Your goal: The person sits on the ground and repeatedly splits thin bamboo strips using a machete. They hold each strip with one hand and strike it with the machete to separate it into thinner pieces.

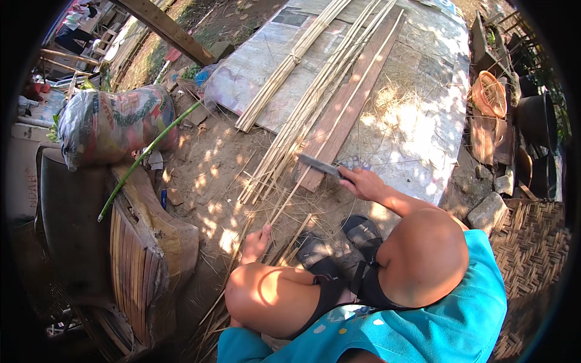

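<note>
My right hand [364, 184] is closed round the handle of a knife [319, 164]. Its grey blade points left, over the near end of a brown wooden board [348, 115]. My left hand [256, 243] is closed low down beside my left knee, on a thin bamboo strip [347, 110]. From there the strip runs up and away along the board, passing by the knife's tip; whether the blade touches it I cannot tell. Several loose bamboo strips [302, 115] lie left of the board, and farther left is a tied bundle of strips [275, 78].
Under the board spreads a pale sheet [417, 78], littered with shavings. To the left, a stuffed sack [118, 121] and a green stalk [148, 151] rest by a wooden block [163, 236]. An orange basket [489, 94], stones [487, 213] and a woven mat [532, 260] are at right.
</note>
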Demonstrator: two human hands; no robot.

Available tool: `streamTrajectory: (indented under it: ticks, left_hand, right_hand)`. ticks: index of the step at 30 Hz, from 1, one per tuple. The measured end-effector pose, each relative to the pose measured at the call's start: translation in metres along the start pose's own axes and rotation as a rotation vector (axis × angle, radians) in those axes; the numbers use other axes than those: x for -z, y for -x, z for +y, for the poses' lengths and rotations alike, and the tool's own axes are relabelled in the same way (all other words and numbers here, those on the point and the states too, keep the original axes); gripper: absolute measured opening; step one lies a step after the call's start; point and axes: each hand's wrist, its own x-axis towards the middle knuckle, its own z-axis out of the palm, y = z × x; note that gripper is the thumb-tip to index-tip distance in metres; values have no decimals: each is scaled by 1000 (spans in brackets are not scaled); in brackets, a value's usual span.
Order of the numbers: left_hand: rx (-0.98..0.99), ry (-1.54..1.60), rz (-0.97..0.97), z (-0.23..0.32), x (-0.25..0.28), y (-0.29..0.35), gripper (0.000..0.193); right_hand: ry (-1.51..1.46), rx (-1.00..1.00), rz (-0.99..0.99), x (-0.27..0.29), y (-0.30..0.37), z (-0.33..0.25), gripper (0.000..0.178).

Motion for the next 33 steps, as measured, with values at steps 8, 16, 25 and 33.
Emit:
streamTrajectory:
  ticks: [8,16,25,33]
  left_hand:
    - [20,-87,30,-16,-22,16,48]
    - [-286,-242,180,65,-47,-22,36]
    - [-197,-114,110,87,-27,-24,51]
    - [-251,-63,114,83,-50,-20,52]
  right_hand:
    - [171,-245,251,68,-32,118,37]
    - [143,-25,-63,25,-20,32,45]
    - [2,-177,132,24,-27,31,42]
    - [4,-169,-29,10,4,-5,50]
